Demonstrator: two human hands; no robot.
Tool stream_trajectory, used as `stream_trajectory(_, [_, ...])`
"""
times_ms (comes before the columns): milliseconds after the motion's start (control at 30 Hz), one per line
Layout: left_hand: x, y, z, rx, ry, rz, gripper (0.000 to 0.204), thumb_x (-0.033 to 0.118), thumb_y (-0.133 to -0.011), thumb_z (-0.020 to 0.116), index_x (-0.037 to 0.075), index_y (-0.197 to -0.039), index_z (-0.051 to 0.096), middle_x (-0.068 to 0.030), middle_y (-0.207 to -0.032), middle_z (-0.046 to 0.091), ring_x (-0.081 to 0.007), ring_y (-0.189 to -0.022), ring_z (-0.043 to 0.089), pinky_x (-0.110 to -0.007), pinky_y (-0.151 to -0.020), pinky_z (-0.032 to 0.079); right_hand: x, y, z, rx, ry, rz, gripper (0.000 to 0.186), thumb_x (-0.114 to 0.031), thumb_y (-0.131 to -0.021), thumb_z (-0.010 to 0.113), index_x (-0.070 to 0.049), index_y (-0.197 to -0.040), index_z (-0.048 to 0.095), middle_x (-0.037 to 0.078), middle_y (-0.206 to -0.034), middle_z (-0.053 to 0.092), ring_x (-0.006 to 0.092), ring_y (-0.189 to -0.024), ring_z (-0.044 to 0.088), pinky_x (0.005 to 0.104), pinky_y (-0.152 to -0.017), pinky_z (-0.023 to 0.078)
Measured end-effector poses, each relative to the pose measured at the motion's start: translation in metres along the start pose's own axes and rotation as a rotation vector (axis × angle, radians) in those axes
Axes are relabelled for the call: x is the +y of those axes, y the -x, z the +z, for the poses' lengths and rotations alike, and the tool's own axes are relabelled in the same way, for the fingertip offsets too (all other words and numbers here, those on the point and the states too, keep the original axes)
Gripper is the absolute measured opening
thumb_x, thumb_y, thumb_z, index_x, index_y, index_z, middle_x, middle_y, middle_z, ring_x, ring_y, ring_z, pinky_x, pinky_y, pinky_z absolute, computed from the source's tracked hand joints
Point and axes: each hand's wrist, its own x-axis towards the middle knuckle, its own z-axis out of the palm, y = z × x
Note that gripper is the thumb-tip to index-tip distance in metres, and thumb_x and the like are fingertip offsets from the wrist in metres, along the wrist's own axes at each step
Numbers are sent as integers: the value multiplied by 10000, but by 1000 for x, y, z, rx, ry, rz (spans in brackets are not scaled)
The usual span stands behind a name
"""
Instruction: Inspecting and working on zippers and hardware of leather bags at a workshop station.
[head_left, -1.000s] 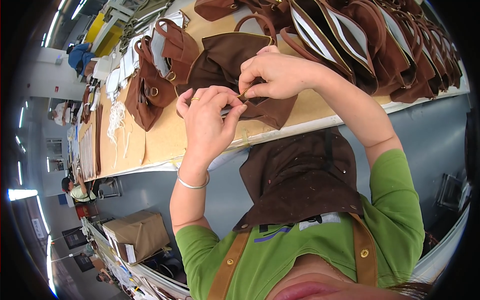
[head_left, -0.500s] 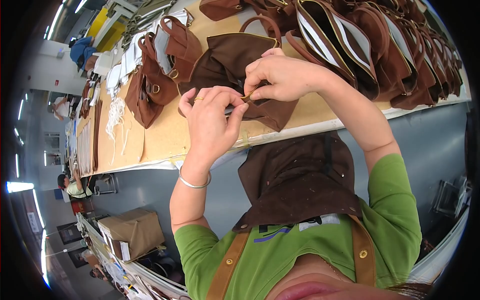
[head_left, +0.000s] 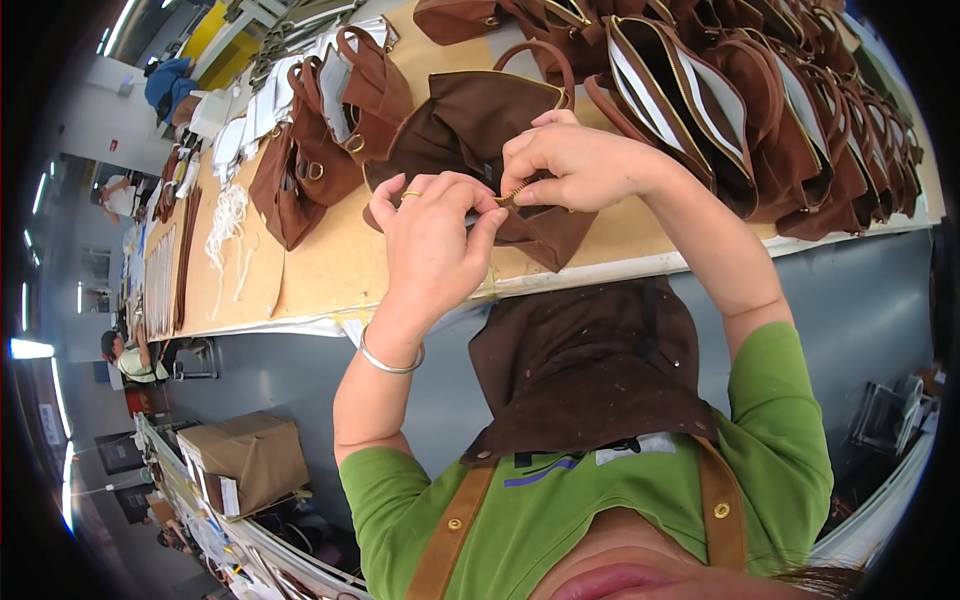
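A brown handbag (head_left: 460,125) lies gaping on the table in front of me, its dark lining showing. Along its mouth runs a gold zipper (head_left: 513,192), and both hands pinch it at the near edge. My left hand (head_left: 437,235), with a ring and a bangle, has thumb and forefinger closed on the zipper's left part. Just to the right, my right hand (head_left: 575,165) grips the zipper between thumb and bent fingers. Whether a slider sits between the fingertips is hidden. The bag's handle (head_left: 545,50) arches up behind the right hand.
Several finished-looking brown bags (head_left: 690,110) crowd the table's right side. More brown bags (head_left: 320,150) stand to the left, beside a bundle of white cords (head_left: 229,225) and dark strips (head_left: 187,260). A large brown box (head_left: 245,460) is behind, at lower left. People work farther off.
The whole view has shifted slightly. Both hands stay pinched on the zipper, with hardly any change in their grip.
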Motion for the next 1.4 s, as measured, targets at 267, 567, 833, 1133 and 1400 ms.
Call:
stream_trajectory(267, [1,3,3,35,2,5,97,165,-793,705,108,-766,632,9,-853,620,-201,-904,576,-456,-994,275,2,2,2,-6,-55,4,137,-170,-911,608,-87,-954,708,17,-896,629,180,-963,573,424,-1098,192])
stream_trajectory(567, [-1,5,5,69,-2,7,90,165,-789,699,110,-785,627,-4,-840,607,-206,-888,573,-452,-986,287,-1,4,7,72,-37,-56,142,-225,-844,703,-95,-900,696,-22,-855,610,140,-925,584,453,-1114,182])
stream_trajectory(833, [-4,2,-1,50,46,43,91,150,-778,713,109,-803,635,-11,-859,615,-213,-904,575,-429,-976,301,12,-3,13,188,-155,-88,213,-244,-802,744,-43,-868,732,61,-786,677,188,-755,638,312,-735,472])
stream_trajectory(1133, [-6,1,-2,0,55,-9,80,152,-796,701,107,-797,634,-1,-857,620,-212,-909,577,-426,-983,299,19,-7,10,73,-277,43,207,-202,-849,681,-15,-933,712,65,-802,677,164,-769,612,323,-754,471])
stream_trajectory(1400, [-6,3,-3,-27,60,-21,91,150,-813,691,93,-792,624,4,-885,645,-205,-916,583,-399,-982,285,10,-7,10,47,-358,161,183,-145,-864,649,25,-918,694,70,-827,670,163,-812,623,317,-736,471])
